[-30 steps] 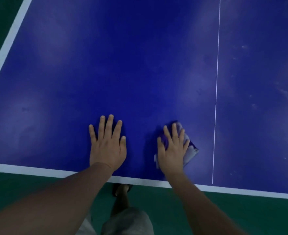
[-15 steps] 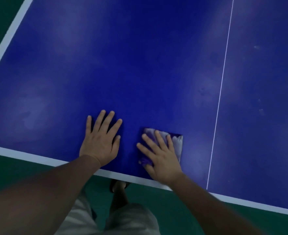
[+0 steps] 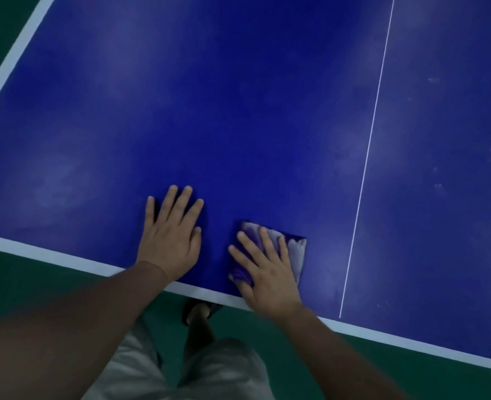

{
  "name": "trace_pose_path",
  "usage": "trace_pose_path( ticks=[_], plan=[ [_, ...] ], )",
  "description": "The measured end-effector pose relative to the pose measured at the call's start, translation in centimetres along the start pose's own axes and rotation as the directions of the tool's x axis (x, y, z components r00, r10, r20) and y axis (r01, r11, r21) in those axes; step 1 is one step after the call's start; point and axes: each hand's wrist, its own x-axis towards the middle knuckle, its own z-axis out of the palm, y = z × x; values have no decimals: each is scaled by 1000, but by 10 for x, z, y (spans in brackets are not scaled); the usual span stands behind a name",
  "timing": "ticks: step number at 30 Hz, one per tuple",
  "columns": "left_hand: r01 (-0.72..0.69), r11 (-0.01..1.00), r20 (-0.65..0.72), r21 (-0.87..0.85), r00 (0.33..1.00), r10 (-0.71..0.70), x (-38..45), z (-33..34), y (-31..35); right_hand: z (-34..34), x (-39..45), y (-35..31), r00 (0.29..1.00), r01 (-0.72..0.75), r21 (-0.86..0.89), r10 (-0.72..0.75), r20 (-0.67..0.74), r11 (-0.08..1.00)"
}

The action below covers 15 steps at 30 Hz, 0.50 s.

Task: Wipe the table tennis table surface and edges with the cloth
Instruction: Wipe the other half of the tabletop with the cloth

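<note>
A blue table tennis table (image 3: 238, 111) with white edge lines fills the view. My right hand (image 3: 264, 272) presses flat on a folded purple and white cloth (image 3: 296, 252) near the table's near edge, fingers straight and angled up to the left. The cloth shows to the right of my fingers and under my thumb. My left hand (image 3: 170, 235) rests flat on the bare blue surface just left of it, fingers spread.
A thin white centre line (image 3: 365, 157) runs up the table right of the cloth. Dusty smudges mark the surface at the right (image 3: 440, 186) and left. Green floor (image 3: 13, 272) lies below the near white edge (image 3: 65, 258). My legs and a foot (image 3: 201, 313) stand under the edge.
My right hand slid the cloth leftward, away from the centre line, turning its fingers to the left. My left hand stayed planted on the table.
</note>
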Motion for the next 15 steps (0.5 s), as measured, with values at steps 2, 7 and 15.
trace_pose_path(
  ticks=[2, 7, 15],
  plan=[
    [-12, 999, 9, -41, 1000, 13, -7, 4, 21, -7, 19, 12, 995, -96, 23, 96, 11, 995],
    [74, 996, 55, -47, 996, -71, -26, 19, 55, -19, 104, -1, 961, -277, 66, 277, 8, 959],
    [85, 996, 34, -6, 996, -85, -25, 25, 58, -3, -34, 41, 1000, -19, 17, 19, -16, 1000]
  ],
)
